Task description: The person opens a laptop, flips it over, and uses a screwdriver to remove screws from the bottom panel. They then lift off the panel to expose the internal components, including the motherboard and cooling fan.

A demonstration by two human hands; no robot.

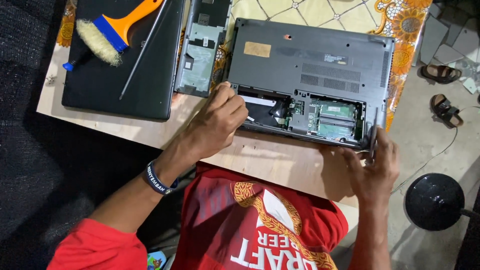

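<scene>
Red cloth of the person's shirt (260, 225) filled the bottom of the view, nearest the camera, with a dark wristband (157, 179) on the left forearm just above it. At ten o'clock from the shirt, a black closed laptop (145, 75) lay on the wooden table (280, 160), and on it rested an orange-handled brush (112, 30) with pale bristles, with a thin metal rod (142, 50) beside it. Just right of that laptop lay a detached grey cover panel (202, 47).

The left hand (217, 122) sat at the near left corner of the upturned grey laptop (310, 65), fingers curled together and pinched at the edge of the opened bay; what they pinched could not be made out. The laptop lay bottom-up toward twelve o'clock on the table, its near compartment open and showing a green circuit board (337, 120).

The right hand (375, 165) was at the laptop's near right corner, at four o'clock from the bay, fingers closed around a slim screwdriver (372, 135) held upright against the casing.

Farther right, on the floor, lay two brown sandals (442, 90) at two o'clock and a round black base (434, 201) at four o'clock.
</scene>
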